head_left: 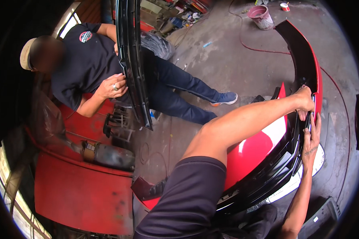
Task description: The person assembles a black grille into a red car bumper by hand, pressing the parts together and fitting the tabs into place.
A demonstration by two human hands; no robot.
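Observation:
A red car bumper [318, 75] with black inner parts curves along the right side, extending down to the lower middle. My left hand [305, 99] is closed at the bumper's edge, its fingers bent around a narrow black trim strip [308, 123]; the fingertips are partly hidden. Just below it, my right hand [312, 139] grips the same edge, thumb at the black strip and fingers stretched along the red outer face. My left forearm crosses above the bumper's glossy red middle section [256, 147] and its black grille [263, 181].
Another person [87, 67] stands at the left, holding a long black car part [133, 67] upright. A red car panel [79, 191] lies lower left, beside a grey cylinder [115, 156]. A reddish bucket [261, 18], a small tub [285, 6] and a red hose [256, 49] are on the floor.

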